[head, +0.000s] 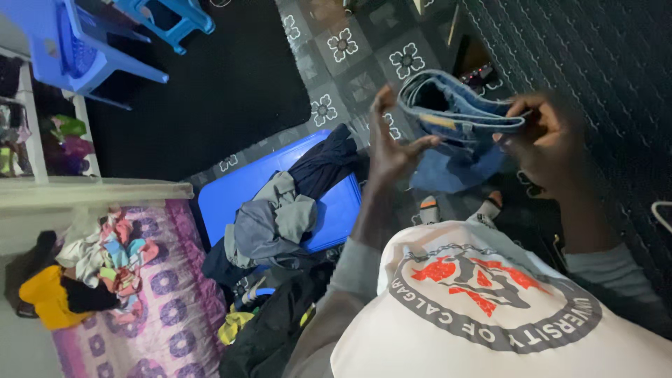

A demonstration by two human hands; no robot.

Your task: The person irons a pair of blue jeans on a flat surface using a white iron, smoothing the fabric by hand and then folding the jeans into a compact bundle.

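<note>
Above the floor, in front of the person's chest, a folded pair of blue jeans (pixel 455 119) is held between both hands. The left hand (pixel 392 150) has its fingers (pixel 423 143) spread and only lightly touching the lower edge of the fold, while the right hand (pixel 542 143) pinches the other end of the fold. Because the left side is hardly gripped, the layers could probably slide open and the jeans fall toward the feet in socks (pixel 458 208). They could also drop onto the blue lid (pixel 224 203) with the clothes pile (pixel 280 217) just beside.
</note>
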